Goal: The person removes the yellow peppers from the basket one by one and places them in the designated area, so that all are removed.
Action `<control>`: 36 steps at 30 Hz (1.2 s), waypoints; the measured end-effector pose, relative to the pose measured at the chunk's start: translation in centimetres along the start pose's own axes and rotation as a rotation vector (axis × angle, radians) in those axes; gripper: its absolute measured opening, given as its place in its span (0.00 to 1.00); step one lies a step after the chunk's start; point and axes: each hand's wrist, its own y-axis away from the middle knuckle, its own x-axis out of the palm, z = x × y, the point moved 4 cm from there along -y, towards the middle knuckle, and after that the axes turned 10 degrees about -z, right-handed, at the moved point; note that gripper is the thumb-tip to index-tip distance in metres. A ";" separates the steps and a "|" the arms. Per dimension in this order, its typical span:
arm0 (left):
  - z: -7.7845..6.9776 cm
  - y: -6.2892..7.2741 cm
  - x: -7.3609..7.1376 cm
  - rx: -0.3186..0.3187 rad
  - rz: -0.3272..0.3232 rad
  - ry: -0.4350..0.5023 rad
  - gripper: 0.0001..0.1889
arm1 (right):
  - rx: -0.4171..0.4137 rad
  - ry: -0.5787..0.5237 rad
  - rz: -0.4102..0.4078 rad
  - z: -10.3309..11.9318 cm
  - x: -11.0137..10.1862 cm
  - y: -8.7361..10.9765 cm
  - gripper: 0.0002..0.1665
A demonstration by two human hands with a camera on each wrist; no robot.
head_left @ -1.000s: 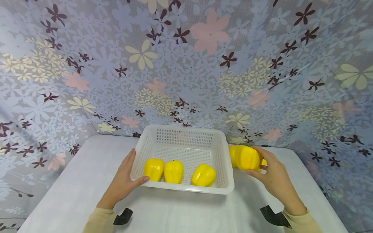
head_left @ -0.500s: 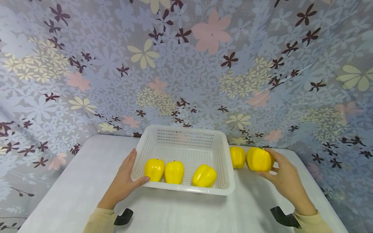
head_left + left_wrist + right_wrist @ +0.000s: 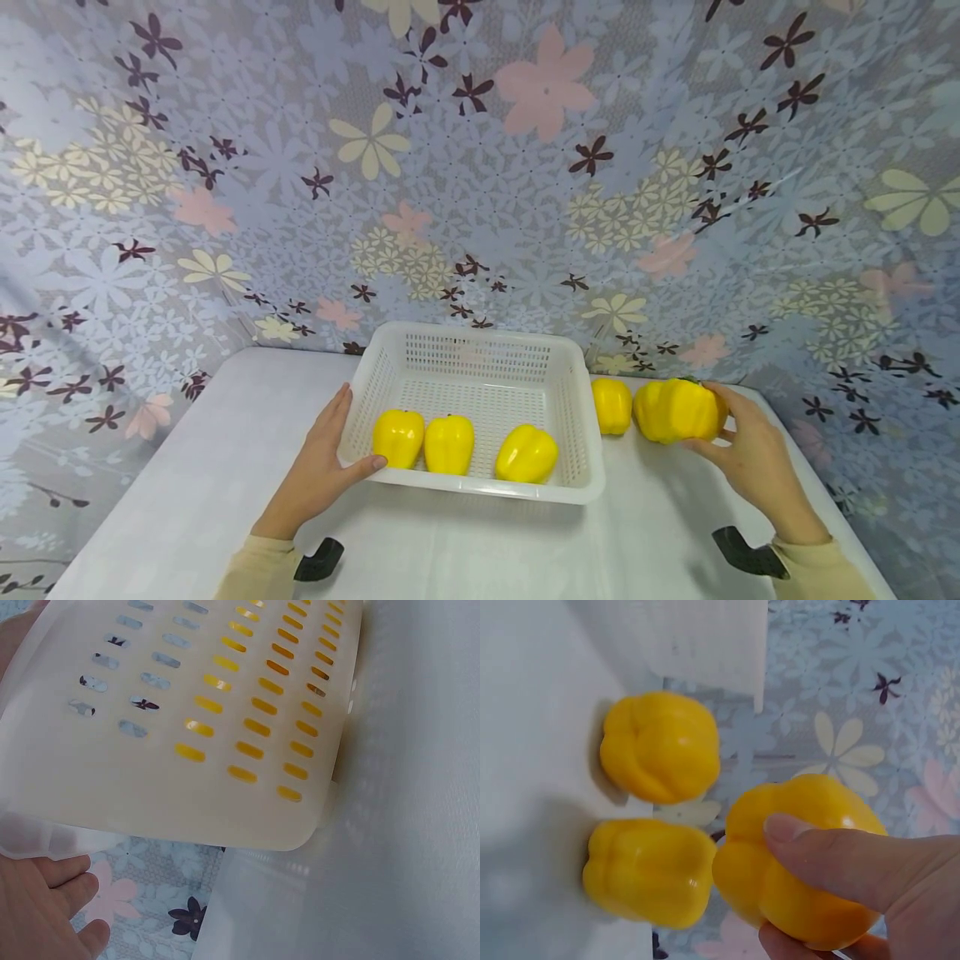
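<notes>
A yellow bell pepper (image 3: 802, 900) is in my right hand (image 3: 761, 467), pinched between the thumb and fingers. It appears raised off the table in the right wrist view. Two more yellow bell peppers stand on the table: one (image 3: 660, 746) nearer the basket, another (image 3: 649, 874) beside it, partly covered by the held one in the head view. My left hand (image 3: 315, 467) holds the white plastic basket (image 3: 487, 483) at its near left corner, thumb over the rim and fingers along the outer left side. Inside lie three yellow peppers (image 3: 448, 444) near the front wall.
The white-covered table (image 3: 465, 550) reaches back to a flower-patterned cloth (image 3: 480, 167), which hangs behind and at both sides. Black straps (image 3: 321, 558) show at both wrists, next to beige sleeves (image 3: 258, 571).
My right hand has moved to the right with its pepper, away from the basket. The pepper next to the basket has come into fuller view. The left hand and basket stay in place.
</notes>
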 end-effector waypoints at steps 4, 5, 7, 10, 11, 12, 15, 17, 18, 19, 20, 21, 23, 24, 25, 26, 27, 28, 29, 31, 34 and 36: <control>0.0 0.0 0.0 -0.004 0.003 -0.003 0.57 | 0.001 0.003 -0.004 -0.9 -0.1 -0.3 0.53; 0.0 0.0 0.0 -0.006 0.003 -0.004 0.57 | -0.001 0.004 -0.007 -1.1 -0.1 -0.3 0.53; 0.0 0.0 0.0 -0.010 0.004 -0.007 0.57 | -0.002 0.005 -0.012 -1.4 -0.1 -0.4 0.52; -0.1 0.0 -0.1 -0.017 0.003 -0.007 0.57 | 0.009 -0.001 -0.011 -1.9 -0.1 -0.6 0.51; -0.2 0.0 -0.1 -0.019 0.003 -0.007 0.57 | 0.012 0.000 -0.011 -2.1 0.0 -0.6 0.51; -0.2 0.0 -0.2 -0.021 0.003 -0.008 0.57 | 0.015 0.005 -0.012 -2.2 0.0 -0.7 0.51; -0.3 0.0 -0.3 -0.024 0.006 -0.010 0.57 | 0.026 0.022 -0.013 -2.7 0.0 -0.9 0.50; -0.3 0.0 -0.3 -0.024 0.008 -0.009 0.57 | 0.036 0.034 -0.012 -3.1 0.1 -1.0 0.50; -0.3 0.0 -0.3 -0.025 0.008 -0.009 0.57 | 0.040 0.038 -0.012 -3.3 0.1 -1.0 0.51; -0.3 0.0 -0.3 -0.025 0.009 -0.009 0.57 | 0.043 0.040 -0.012 -3.4 0.2 -1.1 0.51; -0.3 0.0 -0.3 -0.025 0.008 -0.009 0.57 | 0.044 0.046 -0.016 -3.5 0.2 -1.1 0.50; -0.2 0.0 -0.3 -0.024 0.008 -0.010 0.57 | 0.045 0.049 -0.019 -3.7 0.3 -1.1 0.50; -0.2 -0.1 -0.2 -0.023 0.009 -0.009 0.57 | 0.044 0.062 -0.028 -3.9 0.3 -1.1 0.50; -0.2 -0.1 -0.2 -0.023 0.009 -0.009 0.57 | 0.042 0.067 -0.032 -4.1 0.4 -1.2 0.50; -0.2 -0.1 -0.2 -0.023 0.009 -0.009 0.57 | 0.042 0.074 -0.035 -4.2 0.4 -1.2 0.50; -0.1 -0.1 -0.2 -0.023 0.009 -0.010 0.57 | 0.042 0.080 -0.037 -4.4 0.4 -1.2 0.50; -0.1 -0.1 -0.2 -0.022 0.008 -0.008 0.57 | 0.043 0.082 -0.037 -4.6 0.5 -1.2 0.50; -0.1 -0.1 -0.2 -0.019 0.006 -0.007 0.57 | 0.042 0.084 -0.037 -4.7 0.5 -1.3 0.50; -0.1 -0.1 -0.2 -0.016 0.003 -0.008 0.57 | 0.040 0.083 -0.038 -4.9 0.5 -1.3 0.50; -0.1 -0.1 -0.2 -0.009 -0.001 -0.009 0.57 | 0.039 0.083 -0.038 -5.2 0.6 -1.3 0.50; -0.2 -0.1 -0.2 -0.004 0.001 -0.011 0.57 | 0.041 0.083 -0.034 -5.7 0.6 -1.4 0.50; -0.1 -0.2 -0.2 -0.009 0.006 -0.011 0.57 | 0.053 0.084 -0.026 -6.0 0.7 -1.4 0.51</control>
